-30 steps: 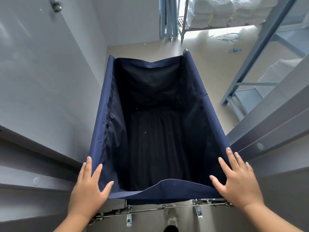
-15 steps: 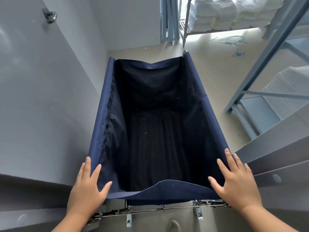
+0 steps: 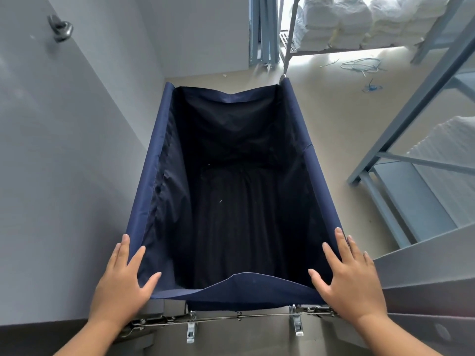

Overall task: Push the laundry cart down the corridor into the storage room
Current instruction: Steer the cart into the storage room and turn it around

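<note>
The laundry cart (image 3: 151, 173) is a deep navy fabric bin on a metal frame, and its dark inside holds nothing I can see. It fills the middle of the view and points into the room ahead. My left hand (image 3: 120, 286) rests flat on the near left corner of the rim, fingers straight. On the near right corner my right hand (image 3: 349, 278) presses with spread fingers. A chrome frame bar (image 3: 239, 317) runs below the near rim between my wrists.
A grey wall (image 3: 64, 163) runs close along the cart's left side, with a door stopper (image 3: 60, 28) on it. Blue-grey metal shelving (image 3: 401, 150) with white linen stands at the right. More bagged linen (image 3: 347, 19) sits at the far end. Blue strings (image 3: 359, 66) litter the beige floor.
The cart and I have moved forward through the doorway. The door frame has slid back past my hands, and the shelving and far linen are nearer. Both hands keep their place on the rim.
</note>
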